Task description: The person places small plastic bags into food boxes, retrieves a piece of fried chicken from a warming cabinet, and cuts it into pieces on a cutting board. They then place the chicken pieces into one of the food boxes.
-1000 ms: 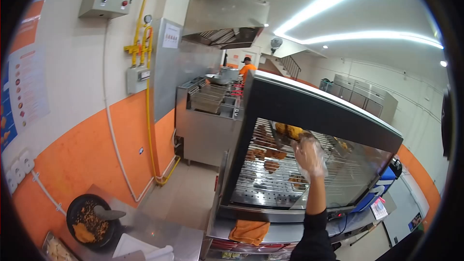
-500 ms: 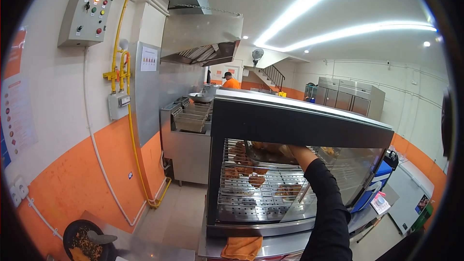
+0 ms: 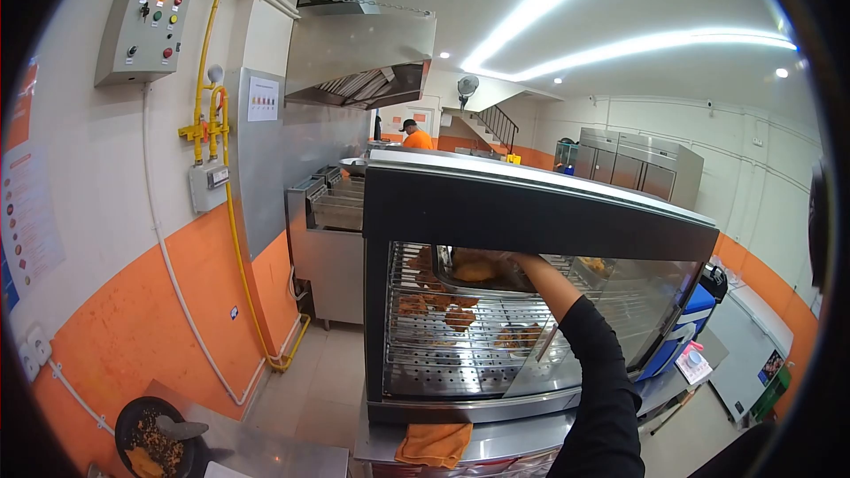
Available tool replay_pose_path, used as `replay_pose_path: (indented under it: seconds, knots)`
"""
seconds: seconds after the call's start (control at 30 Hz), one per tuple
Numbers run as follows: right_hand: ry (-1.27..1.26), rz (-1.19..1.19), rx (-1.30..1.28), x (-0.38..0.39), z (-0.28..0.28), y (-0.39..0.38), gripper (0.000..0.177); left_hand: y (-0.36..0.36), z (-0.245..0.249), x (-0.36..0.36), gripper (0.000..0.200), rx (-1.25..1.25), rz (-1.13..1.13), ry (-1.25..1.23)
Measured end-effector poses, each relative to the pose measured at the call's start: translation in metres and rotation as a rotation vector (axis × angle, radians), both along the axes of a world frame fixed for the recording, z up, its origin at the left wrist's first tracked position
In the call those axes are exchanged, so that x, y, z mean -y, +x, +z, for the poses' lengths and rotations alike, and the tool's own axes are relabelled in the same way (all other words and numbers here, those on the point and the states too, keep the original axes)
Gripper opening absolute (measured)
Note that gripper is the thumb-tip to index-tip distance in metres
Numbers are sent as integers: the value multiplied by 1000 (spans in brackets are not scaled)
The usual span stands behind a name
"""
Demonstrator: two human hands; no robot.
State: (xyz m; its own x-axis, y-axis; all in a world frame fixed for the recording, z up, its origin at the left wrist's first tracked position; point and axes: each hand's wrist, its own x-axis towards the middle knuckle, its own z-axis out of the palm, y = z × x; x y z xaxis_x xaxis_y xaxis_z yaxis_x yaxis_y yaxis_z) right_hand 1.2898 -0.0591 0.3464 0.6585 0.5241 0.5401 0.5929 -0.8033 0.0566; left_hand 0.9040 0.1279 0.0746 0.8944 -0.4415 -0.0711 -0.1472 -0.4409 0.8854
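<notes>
A long black-sleeved arm, my right, reaches through the open front of a glass-fronted display cabinet. My right hand is at the metal tray on the upper rack, blurred and partly hidden under the cabinet's dark top frame. A golden-brown food piece lies in the tray beside the hand. Whether the fingers hold anything does not show. Brown fried pieces rest on the wire racks below and left of the tray. My left hand is out of view.
An orange cloth hangs at the counter edge below the cabinet. A dark bowl with crumbs and a grey pestle stands lower left. Fryers are behind, left of the cabinet. Farther back is a person in orange.
The view has shifted slightly, moving the cabinet left in the frame. My right hand has drawn toward the tray's right side, and more of the golden-brown food shows.
</notes>
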Motion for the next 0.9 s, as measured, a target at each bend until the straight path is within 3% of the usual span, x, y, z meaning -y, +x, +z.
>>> replay_pose_path:
  seconds: [0.07,0.2,0.27,0.4,0.63,0.9]
  knots:
    - [26,21,20,-1,-5,0,60,18,33,2,47,11,-48,-52]
    - [77,55,43,0,-11,-5,61,74,108,9,36,400,55,60]
    - [77,50,27,-1,-11,-6,60,102,136,19,38,769,216,114]
    - [118,46,1,-3,-12,-7,58,157,180,47,44,1193,563,218]
    - [330,24,-158,6,-6,-19,55,205,188,55,48,1324,818,282]
    - [662,117,-700,14,-3,-46,51,210,172,53,38,1311,910,247]
